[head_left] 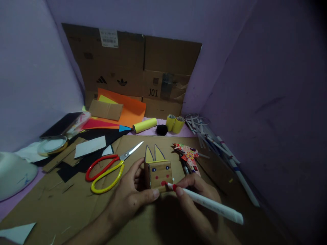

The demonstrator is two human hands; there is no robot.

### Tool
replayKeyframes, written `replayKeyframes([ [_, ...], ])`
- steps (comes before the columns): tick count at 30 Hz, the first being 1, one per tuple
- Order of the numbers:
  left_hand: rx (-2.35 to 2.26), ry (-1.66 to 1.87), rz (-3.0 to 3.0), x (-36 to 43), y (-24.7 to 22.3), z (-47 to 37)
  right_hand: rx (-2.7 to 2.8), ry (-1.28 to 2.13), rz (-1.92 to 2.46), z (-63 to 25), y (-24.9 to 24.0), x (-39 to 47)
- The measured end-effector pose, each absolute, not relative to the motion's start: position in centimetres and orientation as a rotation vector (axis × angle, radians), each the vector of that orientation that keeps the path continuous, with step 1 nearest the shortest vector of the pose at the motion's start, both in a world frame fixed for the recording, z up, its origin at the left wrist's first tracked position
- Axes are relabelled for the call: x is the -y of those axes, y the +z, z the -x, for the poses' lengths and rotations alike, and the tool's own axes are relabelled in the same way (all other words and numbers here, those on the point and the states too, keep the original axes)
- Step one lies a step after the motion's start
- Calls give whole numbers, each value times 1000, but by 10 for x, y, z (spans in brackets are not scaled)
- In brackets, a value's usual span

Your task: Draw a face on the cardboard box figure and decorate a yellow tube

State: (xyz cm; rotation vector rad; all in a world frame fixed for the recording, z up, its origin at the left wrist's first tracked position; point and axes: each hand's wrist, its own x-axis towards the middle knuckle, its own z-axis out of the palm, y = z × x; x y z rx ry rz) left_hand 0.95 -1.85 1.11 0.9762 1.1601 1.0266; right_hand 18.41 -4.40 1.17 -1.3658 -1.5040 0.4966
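My left hand (133,190) grips a small cardboard box (160,172) by its left side and lower edge. Two pointed ears outlined in dark ink rise from its top, and the front carries two blue eyes, two red dots and a larger red spot low down. Between the fingers and thumb of my right hand (199,200) is a white marker (212,205) with a red collar. Its tip touches the larger red spot. Left of the box lies a pair of scissors (114,168) with one red and one yellow handle, blades apart.
Behind the box lies a glue gun (187,154) with a patterned cover. Farther back are yellow tubes (145,125), a black yarn ball (161,129) and orange paper (133,107). Paper sticks (230,156) line the right wall; a white bowl (15,175) stands left. A cardboard panel (130,68) leans behind.
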Motion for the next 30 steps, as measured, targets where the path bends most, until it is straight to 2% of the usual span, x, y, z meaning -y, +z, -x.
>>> replayKeyframes([
  [30, -1154, 1005, -1020, 17, 7, -8, 1523, 488, 1356, -185, 12, 43],
])
